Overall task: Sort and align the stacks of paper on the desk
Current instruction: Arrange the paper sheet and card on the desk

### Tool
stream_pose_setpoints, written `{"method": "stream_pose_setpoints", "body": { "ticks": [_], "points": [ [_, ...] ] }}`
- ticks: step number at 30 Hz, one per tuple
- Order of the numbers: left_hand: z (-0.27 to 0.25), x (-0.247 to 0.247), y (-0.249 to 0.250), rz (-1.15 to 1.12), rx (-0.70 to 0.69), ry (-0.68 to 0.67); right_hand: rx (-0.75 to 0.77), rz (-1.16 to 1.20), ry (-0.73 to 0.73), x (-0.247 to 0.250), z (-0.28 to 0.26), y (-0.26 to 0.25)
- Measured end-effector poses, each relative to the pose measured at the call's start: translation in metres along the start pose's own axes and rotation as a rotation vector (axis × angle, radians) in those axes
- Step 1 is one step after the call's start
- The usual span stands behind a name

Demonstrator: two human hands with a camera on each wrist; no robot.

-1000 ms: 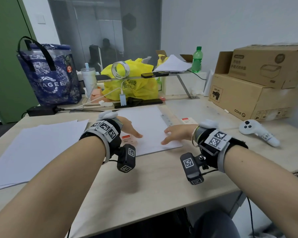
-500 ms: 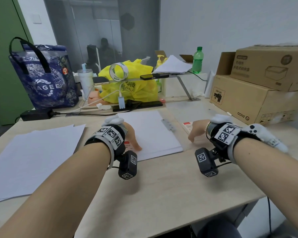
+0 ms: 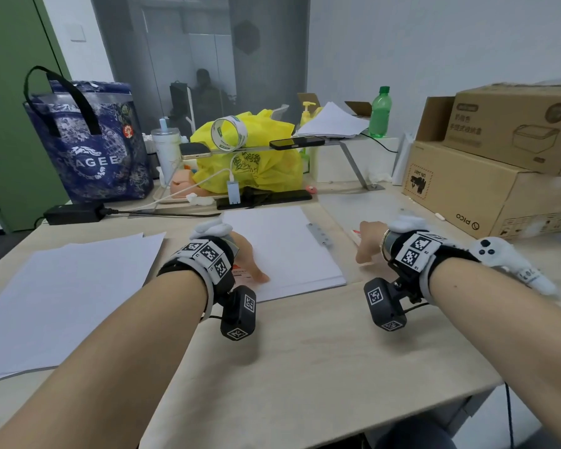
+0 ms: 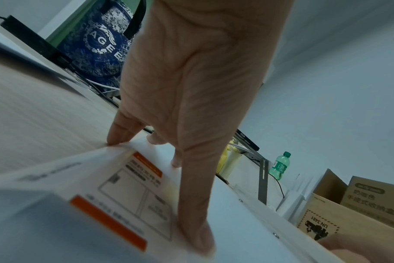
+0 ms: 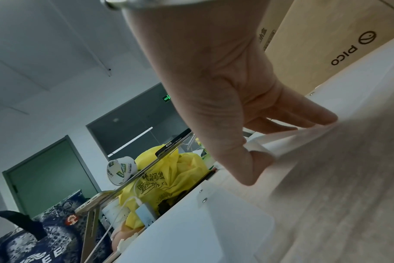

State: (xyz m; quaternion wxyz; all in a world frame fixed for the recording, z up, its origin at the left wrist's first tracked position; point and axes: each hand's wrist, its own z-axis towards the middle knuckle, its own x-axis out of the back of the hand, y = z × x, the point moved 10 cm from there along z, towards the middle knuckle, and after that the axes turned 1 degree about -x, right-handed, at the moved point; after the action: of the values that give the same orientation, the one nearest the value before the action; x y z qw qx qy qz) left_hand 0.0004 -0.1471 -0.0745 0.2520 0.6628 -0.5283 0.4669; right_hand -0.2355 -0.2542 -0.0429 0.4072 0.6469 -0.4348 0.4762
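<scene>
Left hand (image 3: 247,258): fingers flat, pressing paper stack (image 3: 285,251). Right hand (image 3: 370,243): loose, fingertips on desk (image 3: 305,367), just beside stack.

1. Left hand (image 3: 245,254): bare forearm, black wrist strap with white square-code tags, white padding on top.
2. Black camera block (image 3: 238,314) with code tags hangs under it.
3. Right hand (image 3: 368,243): same strap and block, plus a metal bracelet (image 3: 385,241).

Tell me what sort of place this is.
Probably an office workroom: a desk with paper stacks, cardboard boxes against the wall, and a glass partition behind the clutter.
</scene>
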Motion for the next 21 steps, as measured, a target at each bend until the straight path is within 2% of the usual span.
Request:
{"method": "stream_pose_setpoints", "body": {
  "ticks": [4, 9, 15, 21],
  "points": [
    [0.003, -0.002, 0.002, -0.028, -0.007, 0.003, 0.001, 0.032, 0.075, 0.015, -0.005, 0.01],
    [0.007, 0.003, 0.012, -0.099, -0.002, 0.043, -0.01, 0.224, 0.145, 0.034, -0.016, 0.028],
    [0.021, 0.015, 0.07, -0.174, -0.04, 0.094, 0.114, 0.281, 0.058, 0.029, -0.027, 0.01],
    [0.028, 0.034, 0.123, -0.33, -0.094, 0.148, 0.149, 0.266, 0.119, 0.032, -0.034, 0.009]
  ]
}}
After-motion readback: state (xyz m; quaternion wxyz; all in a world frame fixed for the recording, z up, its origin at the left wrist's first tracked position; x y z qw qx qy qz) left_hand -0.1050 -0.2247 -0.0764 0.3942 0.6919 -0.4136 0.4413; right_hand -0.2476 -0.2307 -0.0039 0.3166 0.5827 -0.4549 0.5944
